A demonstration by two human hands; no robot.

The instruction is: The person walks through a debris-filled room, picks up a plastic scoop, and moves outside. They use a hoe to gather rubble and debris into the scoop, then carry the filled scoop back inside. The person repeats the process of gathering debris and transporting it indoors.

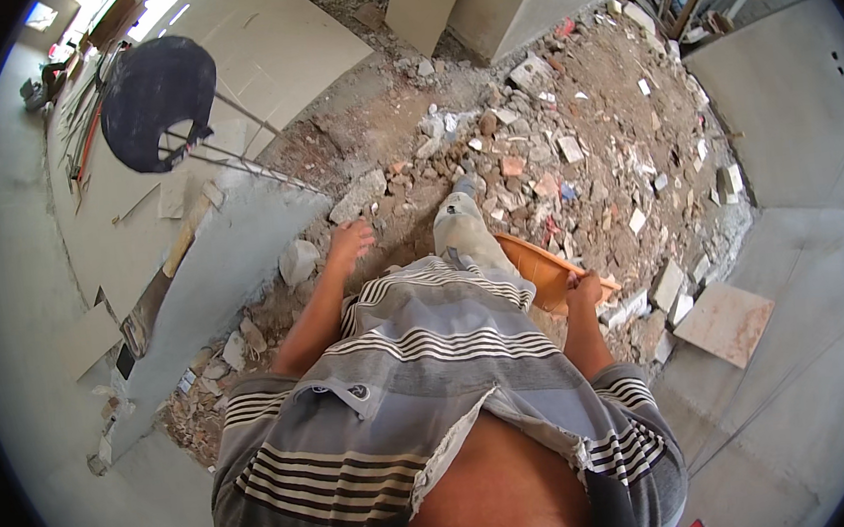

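Standing over rubble: person in striped shirt, looking down.
Left hand (351,240): open, fingers spread, empty, hanging near a grey stone chunk (298,261) at its 8 o'clock.
Rubble heap (573,150): broken brick and tile, spread from 12 to 3 o'clock.
Orange pan (541,269): tilted beside the leg.
Right hand (582,292): closed on the pan's rim.
Step, judged: carrying the pan across debris; steady footing comes next.
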